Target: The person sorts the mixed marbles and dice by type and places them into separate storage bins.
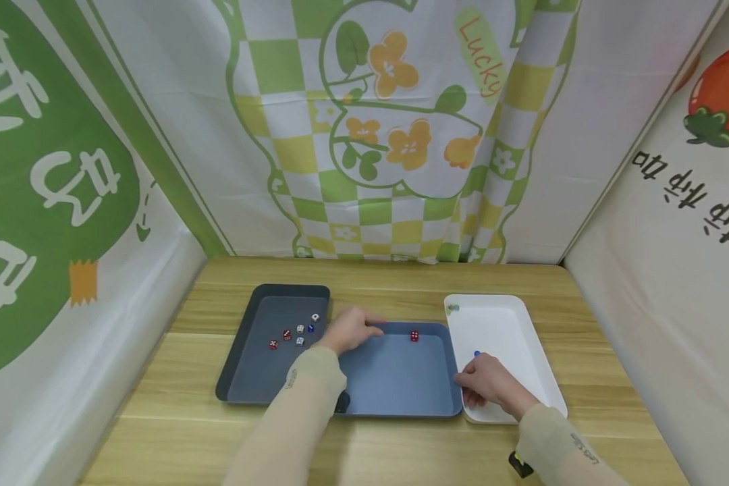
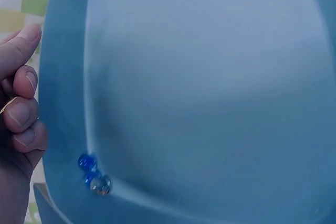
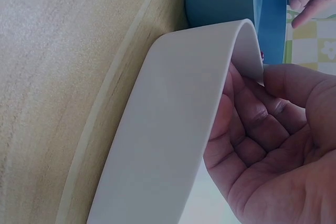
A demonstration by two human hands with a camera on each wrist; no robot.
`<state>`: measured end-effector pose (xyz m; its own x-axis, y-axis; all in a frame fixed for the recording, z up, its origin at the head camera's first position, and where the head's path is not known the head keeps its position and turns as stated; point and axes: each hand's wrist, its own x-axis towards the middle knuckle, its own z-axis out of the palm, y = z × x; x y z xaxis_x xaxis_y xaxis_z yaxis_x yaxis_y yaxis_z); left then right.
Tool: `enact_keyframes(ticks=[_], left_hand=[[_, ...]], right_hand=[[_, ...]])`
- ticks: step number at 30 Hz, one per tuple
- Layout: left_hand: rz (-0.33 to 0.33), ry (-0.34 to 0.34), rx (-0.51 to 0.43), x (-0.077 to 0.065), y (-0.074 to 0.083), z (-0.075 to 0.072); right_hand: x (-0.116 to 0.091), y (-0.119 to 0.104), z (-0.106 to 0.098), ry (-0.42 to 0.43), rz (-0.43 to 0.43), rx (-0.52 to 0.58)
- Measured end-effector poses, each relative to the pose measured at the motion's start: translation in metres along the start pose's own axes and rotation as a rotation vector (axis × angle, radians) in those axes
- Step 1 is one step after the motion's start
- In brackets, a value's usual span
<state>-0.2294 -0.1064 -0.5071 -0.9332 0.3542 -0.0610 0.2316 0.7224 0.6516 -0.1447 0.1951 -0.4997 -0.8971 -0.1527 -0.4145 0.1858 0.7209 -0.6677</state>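
My right hand (image 1: 489, 381) grips the near-left wall of the white tray (image 1: 498, 324), fingers inside and thumb at the rim. A small blue marble (image 1: 476, 353) shows just past that hand, and pale green marbles (image 1: 453, 308) sit in the tray's far-left corner. Over the far-left part of the blue tray (image 1: 401, 385) is my left hand (image 1: 349, 329), thumb and forefinger extended apart, other fingers loosely curled, holding nothing. A red die (image 1: 414, 335) lies by that tray's far wall. Blue marbles (image 2: 87, 162) and a clear marble (image 2: 100, 185) rest in its corner in the left wrist view.
On the left, a dark grey tray (image 1: 249, 378) holds several red, white and blue dice (image 1: 300, 329). The three trays stand side by side on a wooden table (image 1: 389, 287). Printed curtains (image 1: 395, 223) enclose the back and sides.
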Motion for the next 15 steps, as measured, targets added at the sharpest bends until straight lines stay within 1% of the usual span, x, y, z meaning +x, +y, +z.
enact_keyframes(ticks=[4, 10, 15], left_hand=[[0.015, -0.006, 0.01, 0.004, 0.003, 0.01], [-0.023, -0.036, -0.021, 0.009, 0.01, 0.021], [-0.02, -0.059, -0.011, 0.014, 0.017, 0.03]], right_hand=[[0.0, 0.0, 0.0, 0.001, 0.003, -0.004], [0.001, 0.001, 0.0, -0.002, -0.001, -0.003], [0.001, 0.001, -0.001, 0.0, 0.0, -0.003]])
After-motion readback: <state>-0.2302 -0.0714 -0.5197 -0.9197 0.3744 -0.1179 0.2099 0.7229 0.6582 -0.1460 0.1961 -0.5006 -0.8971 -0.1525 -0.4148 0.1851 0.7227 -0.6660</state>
